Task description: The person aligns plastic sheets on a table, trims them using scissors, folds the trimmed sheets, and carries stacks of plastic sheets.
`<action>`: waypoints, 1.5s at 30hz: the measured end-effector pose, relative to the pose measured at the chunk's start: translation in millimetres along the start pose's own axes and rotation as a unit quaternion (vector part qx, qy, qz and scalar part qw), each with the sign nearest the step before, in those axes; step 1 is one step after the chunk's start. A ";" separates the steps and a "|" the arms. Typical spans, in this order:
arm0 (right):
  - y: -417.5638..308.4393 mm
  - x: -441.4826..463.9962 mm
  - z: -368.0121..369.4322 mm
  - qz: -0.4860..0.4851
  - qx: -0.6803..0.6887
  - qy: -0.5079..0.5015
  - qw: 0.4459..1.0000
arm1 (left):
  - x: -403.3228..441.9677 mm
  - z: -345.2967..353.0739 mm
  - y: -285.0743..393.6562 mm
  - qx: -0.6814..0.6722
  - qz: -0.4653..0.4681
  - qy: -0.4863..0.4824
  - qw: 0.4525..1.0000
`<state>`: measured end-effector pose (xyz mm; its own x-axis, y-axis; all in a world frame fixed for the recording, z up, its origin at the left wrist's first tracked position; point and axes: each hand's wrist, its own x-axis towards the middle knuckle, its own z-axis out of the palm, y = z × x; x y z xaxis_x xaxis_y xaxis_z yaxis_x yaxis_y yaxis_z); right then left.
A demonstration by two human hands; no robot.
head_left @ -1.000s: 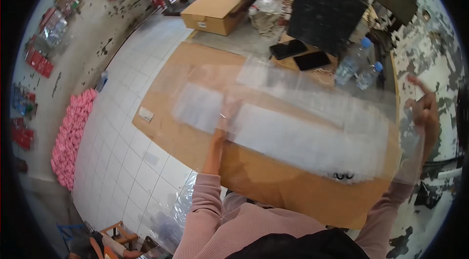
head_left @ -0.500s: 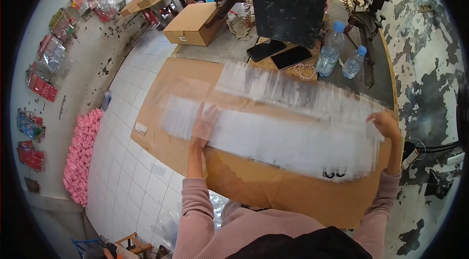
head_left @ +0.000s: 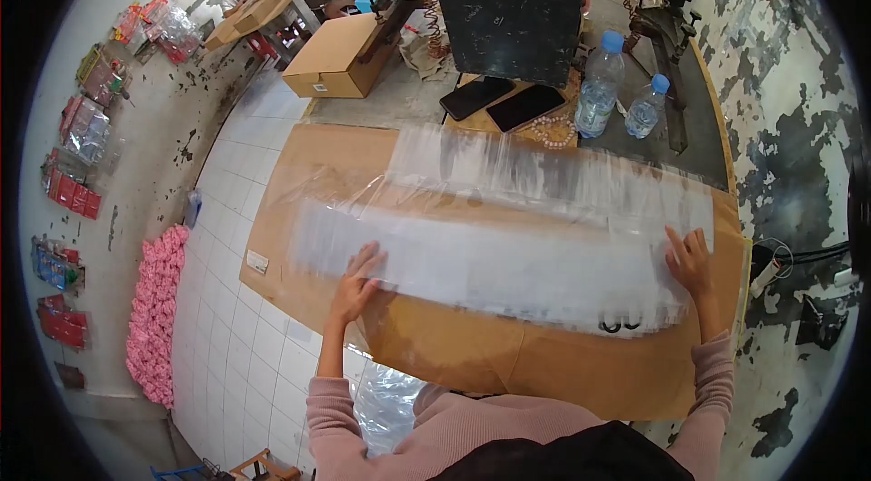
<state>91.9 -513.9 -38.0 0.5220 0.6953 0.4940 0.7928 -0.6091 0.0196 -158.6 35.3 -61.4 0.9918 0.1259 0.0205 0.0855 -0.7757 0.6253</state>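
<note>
Clear plastic sheets or bags lie fanned in a long overlapping row (head_left: 508, 259) on the brown cardboard (head_left: 454, 345). A second clear row (head_left: 517, 168) runs behind it. My left hand (head_left: 357, 281) rests at the near edge of the front row, towards its left end, with fingers spread. Near the right end, my right hand (head_left: 691, 261) touches the plastic, fingers apart and slightly bent. Neither hand visibly grips anything. Two black hooked shapes (head_left: 620, 324) show at the front row's near right edge.
Behind the plastic are two phones (head_left: 526, 108), a large water bottle (head_left: 600, 86), a smaller bottle (head_left: 646, 107) and a black board (head_left: 508, 18). A cardboard box (head_left: 336, 59) stands back left. Pink bundles (head_left: 159, 318) lie on the floor; people are partly visible far back.
My right hand has come in from the far right, without the clear plastic it had, to the row's right end. My left hand has moved left and nearer the row's front edge.
</note>
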 end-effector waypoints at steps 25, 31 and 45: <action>7.1 -23.3 4.2 -0.036 0.062 -0.074 0.995 | 81.0 -119.1 -84.7 0.159 -0.391 0.442 0.791; 8.0 -25.0 5.8 -0.034 0.030 -0.110 0.993 | 92.4 -125.9 -198.5 -0.305 -0.472 0.307 0.768; 4.9 -28.1 -5.7 0.141 0.059 -0.129 0.980 | 12.8 -145.6 -77.7 -0.375 -0.122 0.587 0.707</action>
<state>79.2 -538.6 -46.8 0.7757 0.5885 0.2280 0.6285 -0.7530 -0.1946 -166.4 187.2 3.9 0.1577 0.9673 0.1988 -0.2708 -0.1512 0.9507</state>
